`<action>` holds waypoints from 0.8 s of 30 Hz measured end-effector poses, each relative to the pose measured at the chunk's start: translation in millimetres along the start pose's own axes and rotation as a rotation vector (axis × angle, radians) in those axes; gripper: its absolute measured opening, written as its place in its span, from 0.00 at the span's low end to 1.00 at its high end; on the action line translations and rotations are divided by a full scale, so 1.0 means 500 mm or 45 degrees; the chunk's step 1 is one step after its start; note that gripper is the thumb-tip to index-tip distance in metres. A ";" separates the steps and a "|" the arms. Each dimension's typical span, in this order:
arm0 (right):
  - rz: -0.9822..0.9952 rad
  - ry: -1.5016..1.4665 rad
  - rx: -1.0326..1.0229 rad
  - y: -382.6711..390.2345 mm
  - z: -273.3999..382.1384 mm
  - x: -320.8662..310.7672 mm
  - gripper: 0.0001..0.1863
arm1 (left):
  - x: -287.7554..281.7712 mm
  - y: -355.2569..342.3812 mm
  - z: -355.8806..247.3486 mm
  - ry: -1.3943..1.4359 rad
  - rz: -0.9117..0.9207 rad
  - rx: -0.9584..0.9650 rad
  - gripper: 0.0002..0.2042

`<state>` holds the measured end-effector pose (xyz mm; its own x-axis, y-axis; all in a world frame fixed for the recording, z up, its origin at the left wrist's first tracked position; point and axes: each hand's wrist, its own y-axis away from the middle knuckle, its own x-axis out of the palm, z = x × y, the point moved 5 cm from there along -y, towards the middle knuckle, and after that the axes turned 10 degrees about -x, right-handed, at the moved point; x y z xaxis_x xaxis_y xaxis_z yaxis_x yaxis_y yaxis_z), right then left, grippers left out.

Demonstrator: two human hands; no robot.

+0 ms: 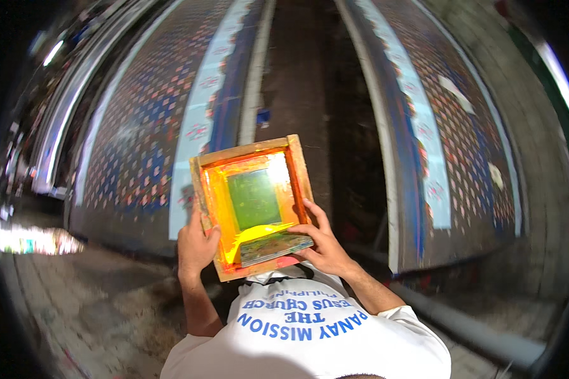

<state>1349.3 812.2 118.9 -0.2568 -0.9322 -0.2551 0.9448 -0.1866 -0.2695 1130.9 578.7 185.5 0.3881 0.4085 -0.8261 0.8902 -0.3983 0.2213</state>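
A wooden screen-printing frame [196, 189] is held tilted in front of my body, its inner walls stained orange and yellow. Its mesh [254, 199] shows a green rectangle in the middle. Bright yellow ink [259, 232] lies pooled along the near part. Against that ink, inside the near end, rests a paint-stained squeegee [275, 247] with a flat block shape. My left hand [198, 243] is closed round the frame's left side, thumb on top. My right hand [325, 243] is closed on the squeegee's right end, with one finger against the frame's right side.
Long printing tables, the left one [139, 136] and the right one [464, 148], stretch away on both sides. Light blue printed strips [189, 142] run along them. Pale scraps [456, 95] lie on the right table. A dark aisle [322, 82] separates the tables. A grey pipe [480, 325] lies at lower right.
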 end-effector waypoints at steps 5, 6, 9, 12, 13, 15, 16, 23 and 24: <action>0.174 -0.261 0.008 -0.074 -0.067 0.035 0.20 | 0.019 0.050 0.102 0.088 -0.212 -0.166 0.44; 0.229 -0.273 0.021 -0.100 -0.077 0.039 0.20 | 0.020 0.054 0.114 0.108 -0.245 -0.187 0.44; 0.405 -0.311 0.000 -0.172 -0.109 0.081 0.19 | 0.035 0.075 0.174 0.250 -0.309 -0.428 0.43; 0.586 -0.256 -0.096 -0.252 -0.115 0.131 0.18 | 0.052 0.093 0.244 0.349 -0.449 -0.580 0.42; 0.653 -0.263 -0.120 -0.272 -0.120 0.150 0.18 | 0.066 0.112 0.269 0.377 -0.499 -0.643 0.42; 0.762 -0.297 -0.165 -0.308 -0.141 0.196 0.19 | 0.094 0.140 0.312 0.541 -0.615 -0.653 0.41; 0.822 -0.303 -0.188 -0.323 -0.147 0.217 0.20 | 0.109 0.155 0.329 0.618 -0.674 -0.666 0.41; 1.226 -0.488 -0.284 -0.353 -0.179 0.365 0.18 | 0.212 0.304 0.401 0.538 -0.978 -1.050 0.38; 1.256 -0.493 -0.305 -0.356 -0.182 0.376 0.17 | 0.221 0.321 0.398 0.553 -0.978 -1.123 0.38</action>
<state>1114.4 698.4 34.4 0.7153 -0.6804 -0.1595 0.6245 0.7248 -0.2910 1269.2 396.3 26.8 -0.4054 0.5957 -0.6934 0.7125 0.6811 0.1685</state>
